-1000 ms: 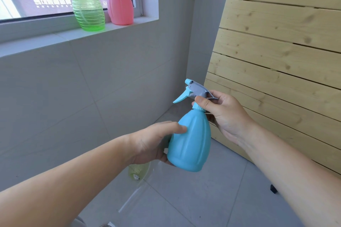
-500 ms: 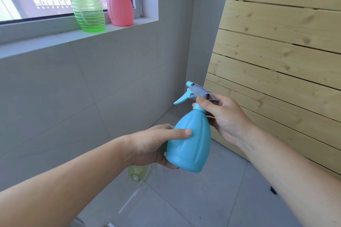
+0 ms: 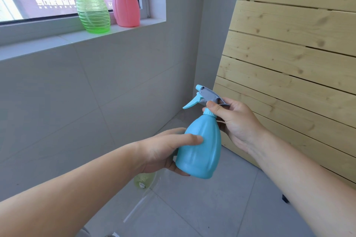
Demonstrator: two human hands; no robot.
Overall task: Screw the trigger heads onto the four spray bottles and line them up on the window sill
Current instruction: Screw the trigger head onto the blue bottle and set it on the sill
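The blue bottle is held in mid-air between both hands. Its body is gripped from the side by the left hand, whose fingers are curled round it. The trigger head on its neck is pinched by the right hand, up and right of the left hand. Well above the left hand, a green bottle and a pink bottle are stood side by side on the sill. A yellowish bottle is seen below the left hand.

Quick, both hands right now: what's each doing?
Left hand: holds the blue bottle by its body.
Right hand: grips the trigger head at its collar.
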